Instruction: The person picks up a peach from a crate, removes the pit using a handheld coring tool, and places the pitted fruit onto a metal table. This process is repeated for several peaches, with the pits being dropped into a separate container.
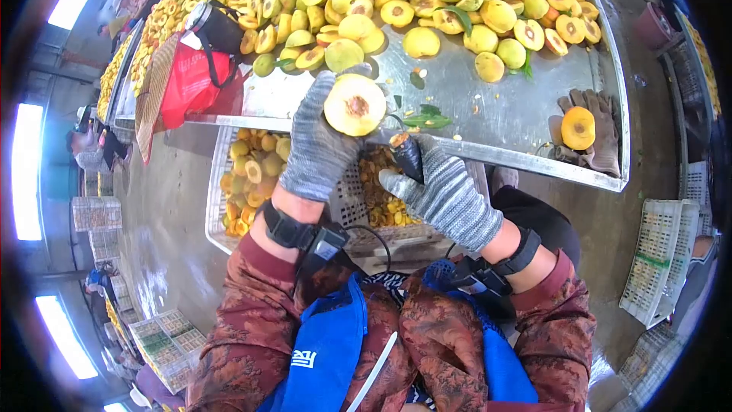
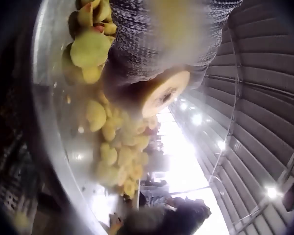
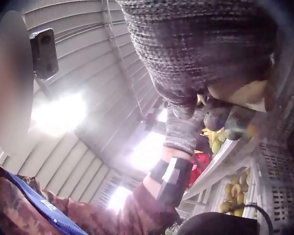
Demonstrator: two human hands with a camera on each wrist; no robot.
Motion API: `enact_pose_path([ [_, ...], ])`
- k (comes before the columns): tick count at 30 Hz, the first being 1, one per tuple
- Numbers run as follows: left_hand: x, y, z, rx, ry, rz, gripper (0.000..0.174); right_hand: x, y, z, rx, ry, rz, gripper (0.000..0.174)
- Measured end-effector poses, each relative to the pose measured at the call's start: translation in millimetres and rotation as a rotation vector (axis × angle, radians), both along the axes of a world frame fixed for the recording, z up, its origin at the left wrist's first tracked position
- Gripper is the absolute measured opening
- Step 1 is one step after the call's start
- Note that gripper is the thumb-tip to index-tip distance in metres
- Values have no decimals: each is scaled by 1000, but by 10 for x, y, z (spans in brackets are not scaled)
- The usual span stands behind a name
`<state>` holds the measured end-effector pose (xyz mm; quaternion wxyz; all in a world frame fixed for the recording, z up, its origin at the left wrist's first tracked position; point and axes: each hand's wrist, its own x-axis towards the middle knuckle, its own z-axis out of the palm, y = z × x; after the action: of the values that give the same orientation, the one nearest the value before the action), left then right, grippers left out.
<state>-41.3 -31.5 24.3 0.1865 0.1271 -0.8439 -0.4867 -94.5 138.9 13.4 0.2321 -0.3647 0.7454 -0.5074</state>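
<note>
My left hand (image 1: 322, 133), in a grey knit glove, holds a yellow peach half (image 1: 355, 104) over the near edge of the metal table. Its cut face is turned up, showing a brown hollow in the middle. The left wrist view shows that peach half (image 2: 167, 93) from the side, beneath the gloved fingers. Close by on the right, my right hand (image 1: 450, 194), gloved alike, grips a short tool (image 1: 407, 157) with a black-wrapped handle and a wood-coloured end. The tool's working end is hidden. Green leaves (image 1: 427, 117) and small scraps lie on the metal just beyond the hands.
Peach halves (image 1: 366, 0) are heaped across the metal table (image 1: 488, 126). A spare glove (image 1: 605, 133) with a peach half (image 1: 578, 128) on it lies at right; a red bag (image 1: 191, 80) sits at left. Below the edge stand crates, one holding peach halves (image 1: 255, 172), another scraps (image 1: 389, 206).
</note>
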Motion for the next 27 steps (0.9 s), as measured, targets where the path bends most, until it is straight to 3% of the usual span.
enact_pose_path([
  [2,100,64,-35,-239,-36,65,37,30,-21,-35,-7,70,-2,47],
  [3,123,163,-34,63,61,72,40,27,-27,-1,33,37,22,47],
  [8,207,352,33,234,139,93,31,58,-60,-14,77,-64,66,45],
  [10,224,352,-4,992,280,26,25,88,-59,-59,50,-38,46,42],
  [11,238,338,-65,994,274,26,25,94,-75,-124,102,-18,68,47],
  [13,266,316,-170,72,156,92,30,82,-78,-83,198,-34,115,52],
  [14,276,331,-160,73,150,91,30,97,-78,-96,199,-39,114,52],
  [16,263,386,-95,1026,281,88,36,111,-81,-123,145,-67,102,52],
  [17,272,396,-118,1027,277,88,36,107,-76,-120,146,-70,101,52],
  [19,292,414,-160,419,174,170,38,84,-66,-83,150,9,134,51],
  [20,290,430,-130,418,173,168,38,68,-64,-46,149,7,132,51],
  [22,270,465,-1,1055,342,112,40,44,-76,24,214,-25,192,49],
  [23,261,468,31,1052,346,113,40,71,-92,-40,211,-21,196,49],
  [25,227,484,84,898,387,129,44,128,-130,-166,-168,-189,52,41],
  [26,203,507,122,896,388,127,44,111,-127,-147,-171,-187,51,41],
  [27,174,536,157,956,417,131,44,83,-114,-108,-149,-442,81,40],
])
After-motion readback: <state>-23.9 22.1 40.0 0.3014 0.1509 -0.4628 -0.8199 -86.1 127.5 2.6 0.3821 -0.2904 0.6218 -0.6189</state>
